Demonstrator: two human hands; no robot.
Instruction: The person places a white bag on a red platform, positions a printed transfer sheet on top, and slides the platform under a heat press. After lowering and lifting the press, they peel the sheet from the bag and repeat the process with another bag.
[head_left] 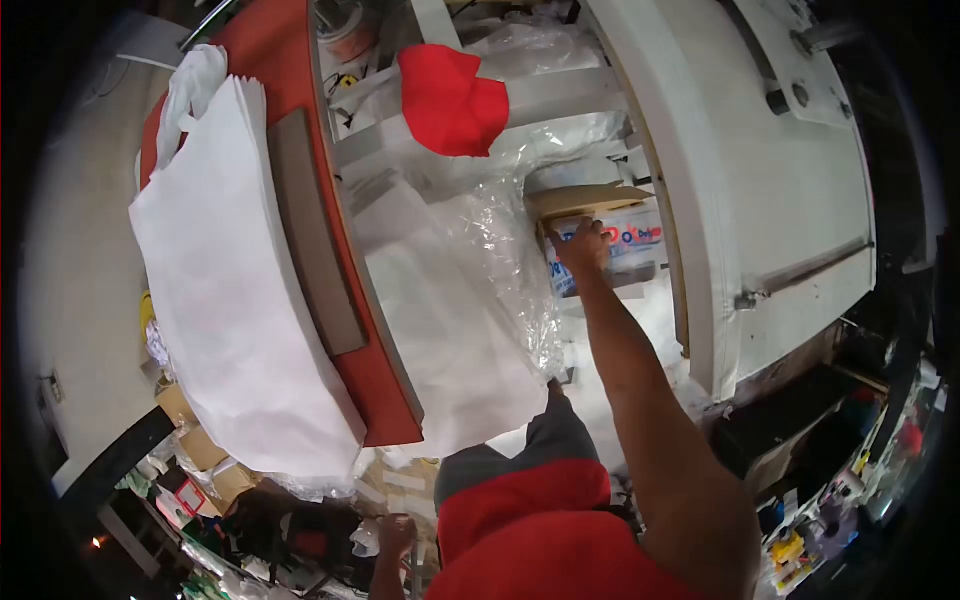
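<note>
My right hand (588, 245) reaches far forward into the space between a red-edged table and a white machine. Its fingers are bent at the rim of an open cardboard box (570, 200) with a brown flap. Beside and under the hand lies a clear plastic pack with blue and red print (635, 245); how far the fingers wrap the box edge is partly hidden. My left hand (398, 533) hangs low near my side, small and dim, its fingers hard to make out. A whitish crumpled thing (366, 537) shows next to it.
A stack of white bags (240, 270) lies on the red tabletop (385, 400) at left. White sheets (440, 320) and clear plastic film (510, 260) fill the middle. A red cloth piece (452, 100) rests on a crossbar. The white machine (780, 190) stands right.
</note>
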